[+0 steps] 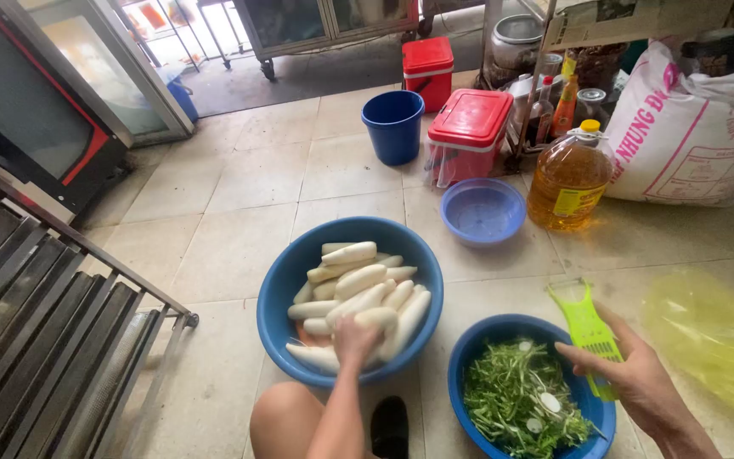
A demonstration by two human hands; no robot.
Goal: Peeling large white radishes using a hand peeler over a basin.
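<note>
My left hand point(355, 338) reaches into a big blue basin point(286, 272) on the tiled floor and closes on a peeled white radish point(378, 318) from the pile of several. My right hand point(635, 374) holds a lime-green grater point(586, 327) tilted over the rim of a second blue basin point(469, 361). That basin is full of green shreds point(516, 395) with a few white slices on top. My bare knee point(286, 421) shows at the bottom edge.
A small blue colander bowl point(483, 210), a blue bucket point(393, 125), two red-lidded boxes point(469, 127), a large oil bottle point(568, 178) and a white sack point(690, 127) stand behind. A yellow plastic bag point(715, 340) lies right, a metal rack point(53, 331) left.
</note>
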